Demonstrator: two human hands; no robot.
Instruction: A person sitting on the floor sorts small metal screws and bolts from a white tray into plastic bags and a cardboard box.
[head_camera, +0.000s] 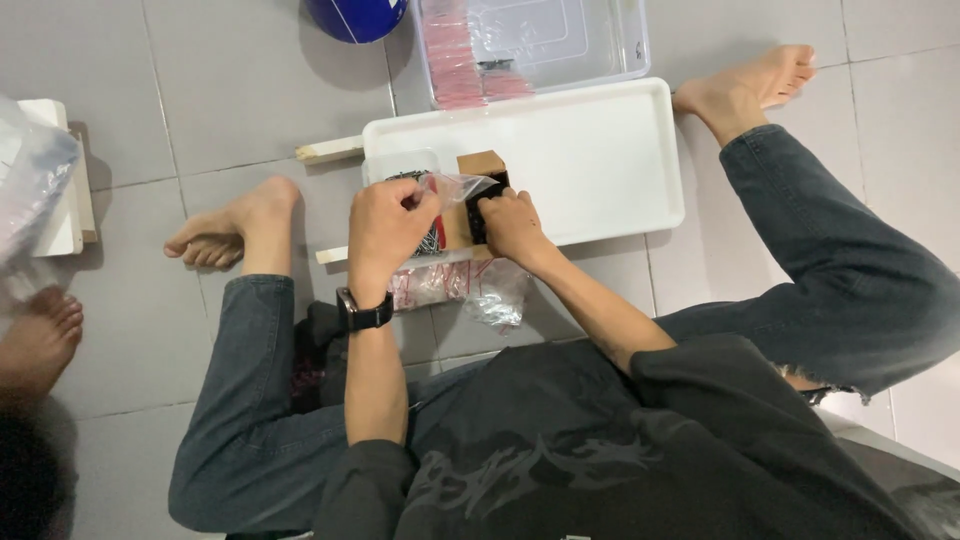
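- A bare foot (38, 335) of another person shows at the left edge of the floor, below a white block (62, 190) partly covered by a clear plastic sheet (30, 170).
- The person sits on the tiled floor (200, 90) with legs spread in grey jeans; their own left foot (235, 222) rests just left of the tray.
- A blue round object (355, 15) lies at the top edge, near a clear bin.
- A wooden stick (328, 150) pokes out from under the tray's top left corner.
- The left hand (388, 228), with a black watch (362, 312) on its wrist, is closed, pinching the top of a small clear bag (455, 187) between fingertips over the tray's near edge.
- The bag hangs just above a small tub (405, 165) of dark small parts in the tray's near left corner.
- More clear bags (470, 285) with red strips lie on the floor touching the tray's near edge, below the hands.
- The right hand (512, 225) is curled tight around a dark small item at the bag's mouth; what it is, I cannot tell.
- A brown cardboard box (482, 165) stands just behind the right hand.
- The white tray (600, 150) is bare across its right half.
- The clear bin (560, 40) with red-strip bags touches the tray's far edge.
- The right foot (750, 85) lies by the tray's far right corner.
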